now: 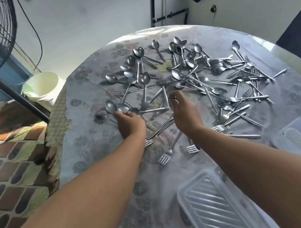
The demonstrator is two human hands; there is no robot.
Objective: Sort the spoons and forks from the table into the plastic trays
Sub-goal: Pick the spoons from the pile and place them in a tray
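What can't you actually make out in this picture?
Head view only:
- Near tray: cut off by the bottom edge and hidden under the right forearm.
- Far tray: cut off by the right edge.
- Left hand: fingertips blurred; its grip is unclear.
- Cutlery pile: overlapping, uncountable.

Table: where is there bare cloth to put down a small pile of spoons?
Bare cloth lies near the front, between the left forearm and the near tray, and along the table's left edge. The middle and right, around the cutlery heap, are crowded.
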